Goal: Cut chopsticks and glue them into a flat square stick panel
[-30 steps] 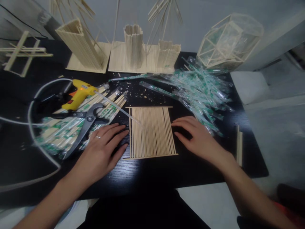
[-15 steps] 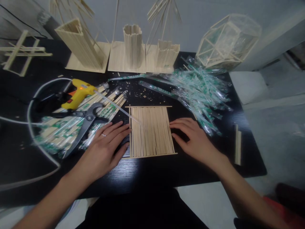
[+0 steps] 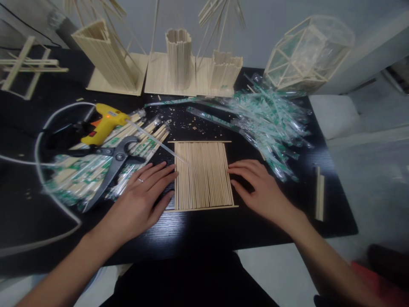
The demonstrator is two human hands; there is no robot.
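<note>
Between my hands a flat panel of wooden chopsticks [image 3: 204,183] lies on the black table, its sticks side by side. One stick [image 3: 200,141] runs crosswise along its far edge and another [image 3: 207,208] along its near edge. My left hand [image 3: 145,192] rests at the panel's left side, fingers stretched out, fingertips against the outermost stick. At the right side, the fingertips of my right hand [image 3: 255,183] touch the panel's edge, with thumb and fingers apart. A clear glue stick from the yellow glue gun [image 3: 104,123] reaches over the panel's upper left.
Grey shears [image 3: 119,157] lie on wrapped chopsticks [image 3: 86,170] at left. Torn green-and-clear wrappers [image 3: 268,119] heap at right, near two loose sticks [image 3: 319,194]. Stick-built towers [image 3: 179,59] and a faceted frame [image 3: 309,53] stand at the back. A white cord [image 3: 40,170] loops at left.
My left hand has shifted very slightly to the right, with the panel's left-hand stick now closer against the others. The view has tilted a little; my right hand stays in place.
</note>
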